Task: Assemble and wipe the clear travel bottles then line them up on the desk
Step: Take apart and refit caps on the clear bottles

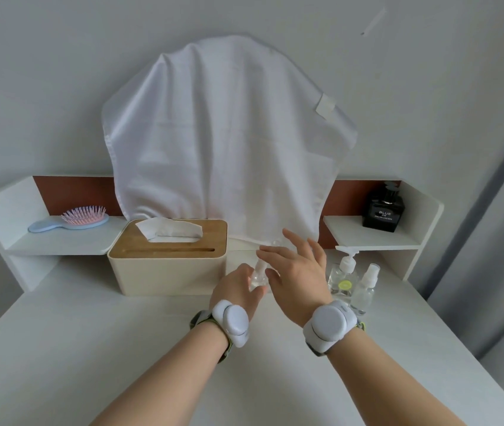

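Observation:
My left hand [238,289] grips a small clear travel bottle [259,273] that stands on the white desk [121,348] just right of the tissue box. My right hand [297,272] hovers over the bottle's top with its fingers spread and straight, holding nothing. A clear pump bottle [343,276] with a green label and a clear spray bottle [366,287] stand side by side to the right of my right hand. A large white towel [223,142] hangs on the wall behind, its lower edge just beyond my fingers.
A cream tissue box [167,259] with a wooden lid sits left of my hands. A blue hairbrush [69,221] lies on the left shelf. A black perfume bottle [383,212] stands on the right shelf. A grey curtain [496,241] hangs at the right.

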